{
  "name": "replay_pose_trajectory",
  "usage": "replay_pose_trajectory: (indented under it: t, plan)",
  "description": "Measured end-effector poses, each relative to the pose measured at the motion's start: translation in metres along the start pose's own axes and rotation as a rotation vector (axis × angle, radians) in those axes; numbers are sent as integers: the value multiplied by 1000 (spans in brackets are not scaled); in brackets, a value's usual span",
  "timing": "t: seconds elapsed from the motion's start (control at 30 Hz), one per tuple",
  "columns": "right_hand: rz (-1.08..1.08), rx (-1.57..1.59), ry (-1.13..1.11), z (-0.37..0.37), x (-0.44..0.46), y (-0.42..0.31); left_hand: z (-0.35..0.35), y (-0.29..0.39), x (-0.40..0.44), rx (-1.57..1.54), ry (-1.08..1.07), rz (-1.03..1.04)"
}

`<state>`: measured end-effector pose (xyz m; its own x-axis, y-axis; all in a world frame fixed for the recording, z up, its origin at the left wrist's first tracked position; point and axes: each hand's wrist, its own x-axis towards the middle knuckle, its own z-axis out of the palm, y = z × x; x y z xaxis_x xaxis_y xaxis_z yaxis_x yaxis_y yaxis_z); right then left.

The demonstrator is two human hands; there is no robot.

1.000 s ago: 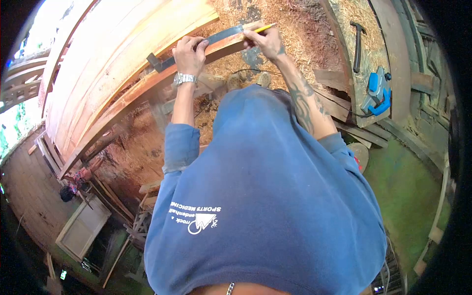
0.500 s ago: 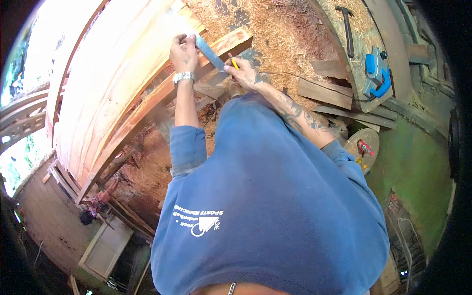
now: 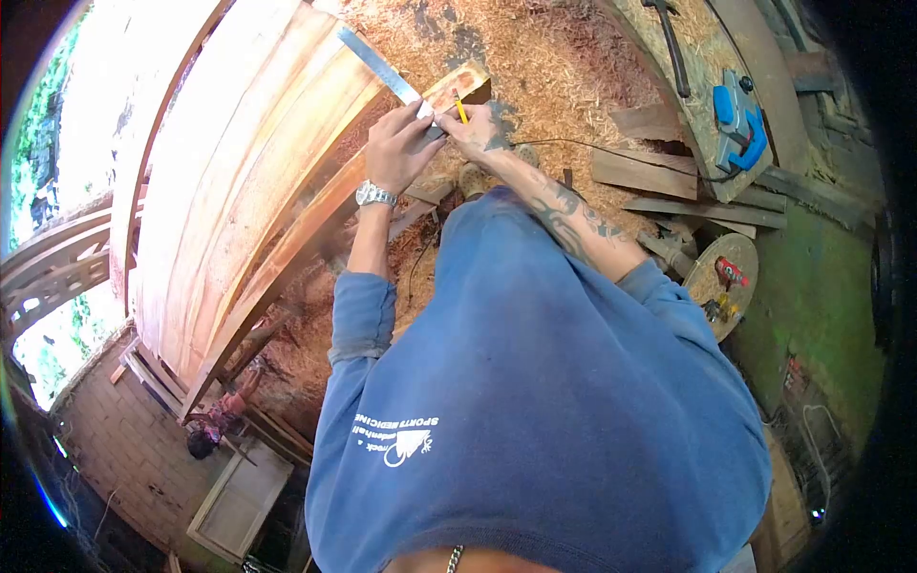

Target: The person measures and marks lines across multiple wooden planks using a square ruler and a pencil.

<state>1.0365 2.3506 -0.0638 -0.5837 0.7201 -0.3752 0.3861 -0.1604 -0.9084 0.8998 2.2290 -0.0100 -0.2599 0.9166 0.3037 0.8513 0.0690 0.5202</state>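
We see first the wide boards [image 3: 248,153], and beside them the long wooden beam [image 3: 308,222]. The metal ruler [image 3: 374,63] lies slantwise, its far end at the edge of the boards, its near end in our fingers over the beam. Our left hand [image 3: 401,151] grasps this near end; our right hand [image 3: 468,132] touches there also, while it holds the smallest thing, the yellow pencil [image 3: 460,109], which sticks out from its fingers.

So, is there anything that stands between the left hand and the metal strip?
Nothing visible stands in the way: the left hand touches the metal strip near its lower end. The right hand, holding a yellow pencil, is just beside it.
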Motion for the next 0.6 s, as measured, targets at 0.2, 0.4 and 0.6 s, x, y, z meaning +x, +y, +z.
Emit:
replay_pose_trajectory:
  t: [0.2,0.4,0.6]
  plan:
    - [-88,-96,30,-19,-10,-17,6,-4,0,-23,29,6]
    - [-81,-39,91,-9,-12,-17,-2,2,3,57,21,-20]
    - [-52,-38,5,-11,-9,-20,-4,-2,1,34,57,-6]
